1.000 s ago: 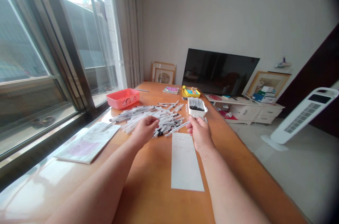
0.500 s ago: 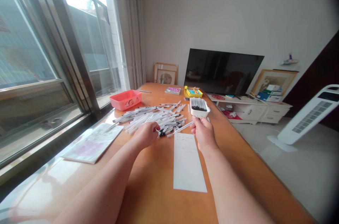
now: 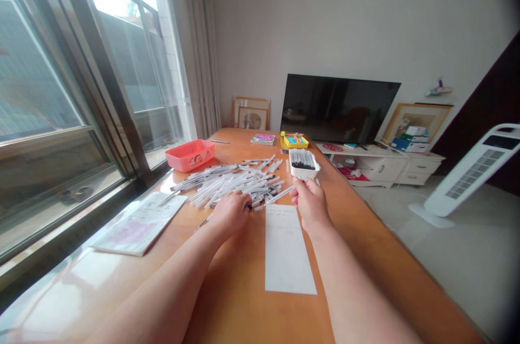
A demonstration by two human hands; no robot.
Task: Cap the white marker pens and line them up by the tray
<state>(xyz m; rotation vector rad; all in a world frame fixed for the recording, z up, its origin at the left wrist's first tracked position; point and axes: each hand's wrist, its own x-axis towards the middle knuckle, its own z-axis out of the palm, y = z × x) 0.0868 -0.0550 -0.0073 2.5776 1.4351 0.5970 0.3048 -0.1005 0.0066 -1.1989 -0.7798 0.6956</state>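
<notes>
My right hand [image 3: 312, 204] is closed round one end of a clear pen barrel [image 3: 279, 195], which points left toward the pile. Curled at the near edge of the heap of pens [image 3: 227, 181], my left hand [image 3: 231, 212] has its fingertips beside small black parts [image 3: 249, 206]. Its fingers hide what they grip, if anything. A thin pen or refill [image 3: 203, 222] lies just left of that hand. Beyond my right hand stands a white tray [image 3: 305, 173] of clear barrels with black ends. Between my forearms lies a white paper slip [image 3: 289, 252] with faint writing.
A red plastic basket [image 3: 190, 155] sits behind the heap on the left, with a notebook [image 3: 140, 225] nearer me. Farther back are a colourful booklet [image 3: 262, 139], a yellow box [image 3: 296, 141] and a lone pen [image 3: 220, 141]. The table's right edge runs past the white tray.
My left hand has shifted right along the heap's near edge, covering most of the black parts. The thin pen or refill now shows left of it. My right hand still holds the barrel.
</notes>
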